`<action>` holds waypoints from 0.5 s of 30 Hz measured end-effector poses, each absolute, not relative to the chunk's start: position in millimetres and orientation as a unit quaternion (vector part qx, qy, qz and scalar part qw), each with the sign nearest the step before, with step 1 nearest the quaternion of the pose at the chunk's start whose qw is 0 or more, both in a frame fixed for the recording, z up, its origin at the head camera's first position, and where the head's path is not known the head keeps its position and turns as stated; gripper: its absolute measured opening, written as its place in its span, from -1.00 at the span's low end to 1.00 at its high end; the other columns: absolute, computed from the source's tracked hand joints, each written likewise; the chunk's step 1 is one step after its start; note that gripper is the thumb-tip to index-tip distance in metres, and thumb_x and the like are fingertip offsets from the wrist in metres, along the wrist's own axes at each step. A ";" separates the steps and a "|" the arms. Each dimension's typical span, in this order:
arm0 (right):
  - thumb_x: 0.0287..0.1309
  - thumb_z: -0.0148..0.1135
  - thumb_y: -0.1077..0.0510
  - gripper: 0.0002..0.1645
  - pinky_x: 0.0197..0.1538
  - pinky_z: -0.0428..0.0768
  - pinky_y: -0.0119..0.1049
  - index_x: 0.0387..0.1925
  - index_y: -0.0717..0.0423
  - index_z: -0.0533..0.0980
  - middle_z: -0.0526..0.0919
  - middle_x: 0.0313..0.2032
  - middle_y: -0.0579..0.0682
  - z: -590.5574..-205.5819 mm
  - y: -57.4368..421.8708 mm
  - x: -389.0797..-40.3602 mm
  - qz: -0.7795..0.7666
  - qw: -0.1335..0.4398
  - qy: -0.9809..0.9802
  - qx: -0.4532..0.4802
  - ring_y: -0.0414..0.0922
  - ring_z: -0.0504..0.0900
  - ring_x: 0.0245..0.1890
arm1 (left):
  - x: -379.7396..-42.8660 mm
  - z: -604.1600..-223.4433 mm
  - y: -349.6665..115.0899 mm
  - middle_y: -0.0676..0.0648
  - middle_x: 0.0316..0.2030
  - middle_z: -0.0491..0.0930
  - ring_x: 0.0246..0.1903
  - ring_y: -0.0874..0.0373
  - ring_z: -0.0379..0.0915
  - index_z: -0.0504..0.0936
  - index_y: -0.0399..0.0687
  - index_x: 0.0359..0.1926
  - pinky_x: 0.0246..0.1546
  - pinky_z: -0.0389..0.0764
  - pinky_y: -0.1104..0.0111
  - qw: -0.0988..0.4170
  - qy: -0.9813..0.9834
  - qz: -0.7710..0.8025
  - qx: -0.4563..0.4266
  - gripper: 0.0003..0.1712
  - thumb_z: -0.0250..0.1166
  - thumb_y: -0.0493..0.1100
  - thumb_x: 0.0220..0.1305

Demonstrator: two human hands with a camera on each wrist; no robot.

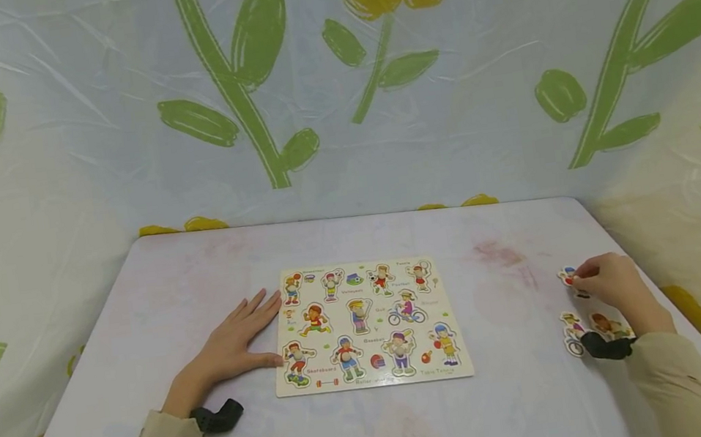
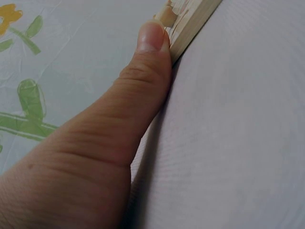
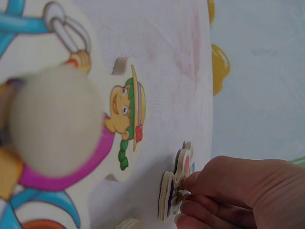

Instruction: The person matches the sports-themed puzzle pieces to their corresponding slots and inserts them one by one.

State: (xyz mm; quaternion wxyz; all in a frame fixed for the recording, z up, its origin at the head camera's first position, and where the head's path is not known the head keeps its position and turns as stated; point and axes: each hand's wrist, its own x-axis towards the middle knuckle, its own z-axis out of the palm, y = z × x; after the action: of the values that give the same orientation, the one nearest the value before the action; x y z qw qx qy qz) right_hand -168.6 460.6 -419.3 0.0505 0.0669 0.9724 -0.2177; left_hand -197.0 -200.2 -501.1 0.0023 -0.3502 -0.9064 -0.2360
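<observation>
My left hand lies spread on the table, its fingertips and thumb touching the left edge of a wooden knob puzzle board. In the left wrist view, the thumb presses the board's pale edge. Off to the right, my right hand pinches a small flat puzzle piece with a child figure. The right wrist view shows that piece upright on its side at the fingertips; the fingers hide much of it. A cyclist puzzle piece with a round knob lies just nearer.
Beside the cyclist lies a runner piece, partly hidden by the black wrist camera. Sports figures fill the board. A flowered sheet stands behind the white table and at its sides.
</observation>
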 end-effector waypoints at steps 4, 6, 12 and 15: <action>0.17 0.31 0.22 -0.73 -0.41 0.48 -0.26 -0.30 0.45 0.62 0.64 -0.49 0.07 -418.2 459.2 -169.4 -0.214 0.043 0.974 0.061 -0.01 0.51 -0.44 | -196.6 -501.3 -200.2 -0.02 0.53 0.06 0.53 -0.06 -0.19 0.09 -0.04 0.55 0.50 -0.15 0.03 0.002 -0.906 -0.235 -0.351 0.25 0.31 0.51 0.02; 0.17 0.31 0.22 -0.75 -0.41 0.47 -0.26 -0.31 0.43 0.63 0.64 -0.50 0.04 -417.8 457.5 -170.1 -0.212 0.040 0.975 0.058 -0.02 0.51 -0.45 | -196.2 -500.9 -200.3 -0.02 0.53 0.05 0.53 -0.06 -0.20 0.08 -0.04 0.55 0.50 -0.16 0.03 0.000 -0.907 -0.236 -0.350 0.25 0.31 0.50 0.02; 0.14 0.32 0.22 -0.74 -0.41 0.47 -0.26 -0.32 0.44 0.62 0.65 -0.49 0.08 -411.7 445.7 -170.8 -0.202 0.025 0.978 0.040 0.00 0.52 -0.42 | -195.7 -498.2 -199.6 0.00 0.53 0.04 0.53 -0.04 -0.22 0.08 -0.04 0.55 0.50 -0.17 0.02 -0.009 -0.907 -0.239 -0.347 0.25 0.31 0.50 0.02; 0.12 0.32 0.21 -0.73 -0.43 0.49 -0.26 -0.32 0.43 0.63 0.66 -0.48 0.10 -407.9 437.5 -170.9 -0.200 0.019 0.979 0.033 0.01 0.54 -0.41 | -195.8 -497.9 -199.6 0.01 0.54 0.03 0.53 -0.03 -0.23 0.07 -0.03 0.56 0.50 -0.17 0.02 -0.011 -0.908 -0.236 -0.346 0.25 0.31 0.50 0.03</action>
State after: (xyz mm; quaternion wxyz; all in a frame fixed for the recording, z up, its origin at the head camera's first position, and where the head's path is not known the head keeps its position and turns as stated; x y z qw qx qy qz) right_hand -170.9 437.5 -407.9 0.0189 0.0330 0.9791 -0.2000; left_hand -195.8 -199.6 -497.9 -0.0110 -0.3456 -0.9083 -0.2356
